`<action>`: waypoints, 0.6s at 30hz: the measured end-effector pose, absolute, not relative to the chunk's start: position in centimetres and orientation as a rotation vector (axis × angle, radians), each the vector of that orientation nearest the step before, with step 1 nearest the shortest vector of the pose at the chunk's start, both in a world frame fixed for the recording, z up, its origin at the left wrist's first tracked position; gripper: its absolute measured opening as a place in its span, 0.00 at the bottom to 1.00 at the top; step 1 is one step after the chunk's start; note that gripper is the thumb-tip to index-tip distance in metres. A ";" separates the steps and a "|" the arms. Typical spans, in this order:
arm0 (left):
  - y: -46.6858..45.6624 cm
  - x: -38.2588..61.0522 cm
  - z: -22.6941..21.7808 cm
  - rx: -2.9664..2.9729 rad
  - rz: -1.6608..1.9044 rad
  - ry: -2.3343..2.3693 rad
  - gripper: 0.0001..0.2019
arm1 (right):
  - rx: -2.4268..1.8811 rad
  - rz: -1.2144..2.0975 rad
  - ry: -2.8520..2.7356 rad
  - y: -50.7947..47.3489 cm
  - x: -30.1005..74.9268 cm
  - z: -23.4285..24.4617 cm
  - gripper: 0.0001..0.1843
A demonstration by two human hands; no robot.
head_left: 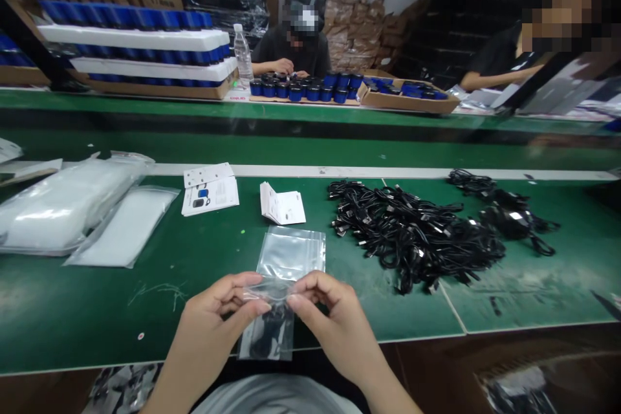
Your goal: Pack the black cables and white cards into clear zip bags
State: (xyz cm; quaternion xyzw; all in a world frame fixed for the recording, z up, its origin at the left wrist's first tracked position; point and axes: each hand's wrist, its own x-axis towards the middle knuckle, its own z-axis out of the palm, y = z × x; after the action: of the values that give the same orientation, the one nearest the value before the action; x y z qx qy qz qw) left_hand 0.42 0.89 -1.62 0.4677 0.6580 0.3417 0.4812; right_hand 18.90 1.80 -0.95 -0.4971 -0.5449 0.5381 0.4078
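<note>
Near the front edge of the green table, my left hand and my right hand pinch the top of a small clear plastic bag from both sides. Something dark, perhaps a coiled black cable, shows through the bag; its exact kind is hard to make out. Just beyond my fingers lies a stack of flat clear zip bags. Behind that stands a folded white leaflet. To the right of my hands spreads a large heap of coiled black USB cables.
Big packs of clear bags lie at the left, next to printed leaflets. More black cables lie at the far right. Across the raised shelf stand trays of blue cylinders and a bottle. Two people sit beyond it.
</note>
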 end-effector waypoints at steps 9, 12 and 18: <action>1.2 0.8 -0.8 1.295 0.898 1.635 0.11 | -1.223 1.093 -1.540 2.0 18.8 -0.7 0.06; 0.9 0.7 -0.9 1.376 0.873 1.642 0.12 | -1.200 1.087 -1.544 2.1 18.8 -0.8 0.06; 0.7 0.3 -0.9 1.471 0.876 1.650 0.13 | -1.175 1.056 -1.555 2.0 19.1 -0.6 0.09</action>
State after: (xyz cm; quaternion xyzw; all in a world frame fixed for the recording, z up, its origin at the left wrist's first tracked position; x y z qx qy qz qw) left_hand 0.31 0.67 -0.85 0.5743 0.6439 0.3417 0.3727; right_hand 19.14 1.97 -0.56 -0.4744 -0.6277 0.4262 0.4464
